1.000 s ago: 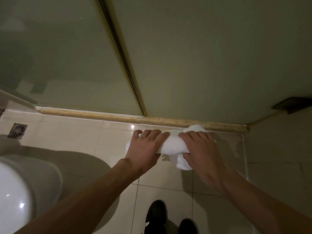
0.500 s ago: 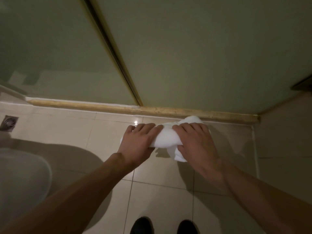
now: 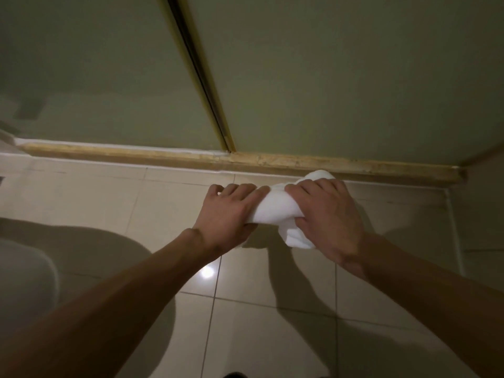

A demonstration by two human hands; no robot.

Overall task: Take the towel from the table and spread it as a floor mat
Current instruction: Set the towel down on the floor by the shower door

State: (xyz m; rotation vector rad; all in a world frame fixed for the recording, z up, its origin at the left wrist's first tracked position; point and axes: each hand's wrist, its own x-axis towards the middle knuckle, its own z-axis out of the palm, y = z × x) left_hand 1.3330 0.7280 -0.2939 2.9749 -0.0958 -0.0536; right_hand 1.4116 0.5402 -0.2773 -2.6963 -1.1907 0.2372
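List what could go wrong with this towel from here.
The bunched white cloth towel is gripped by the left hand and right hand close together, so it may open twisted or creased. It is held near the tan stone threshold; one edge could land on it instead of flat on the glossy beige floor tiles.

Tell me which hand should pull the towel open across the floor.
Probably the left hand: both grip the towel, but bare floor lies on its side; the right hand is near the wall.

White towel (image 3: 275,208) is sitting bunched into a thick roll, not spread. It's hanging above the tiled floor (image 3: 136,203), near the threshold strip (image 3: 327,162).
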